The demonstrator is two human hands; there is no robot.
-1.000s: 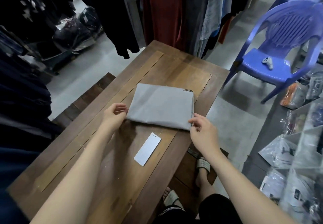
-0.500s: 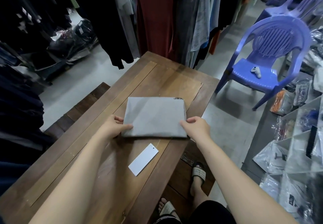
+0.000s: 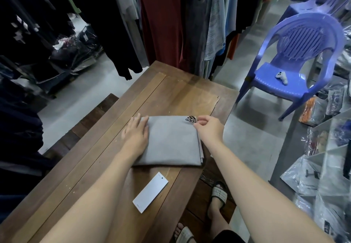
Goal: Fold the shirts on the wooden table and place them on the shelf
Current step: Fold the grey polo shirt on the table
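Shirt: I see the grey shirt folded into a flat rectangle on the table, towards its right side. The logo sits at the far right corner.
Left hand: the left hand lies flat on the shirt's left edge, fingers straight, grasping nothing.
Right hand: the right hand has thumb and forefinger closed on the far right corner, just beside the logo.
Handling: I judge it light, soft and limp. Layers show along the right edge, so a one-corner lift would let it sag open.
Hold: I'd slide both palms under the left and right sides, thumbs on top, and carry it level.
Tag: a white tag lies on the table just nearer me. I cannot tell whether it is tied to the shirt.
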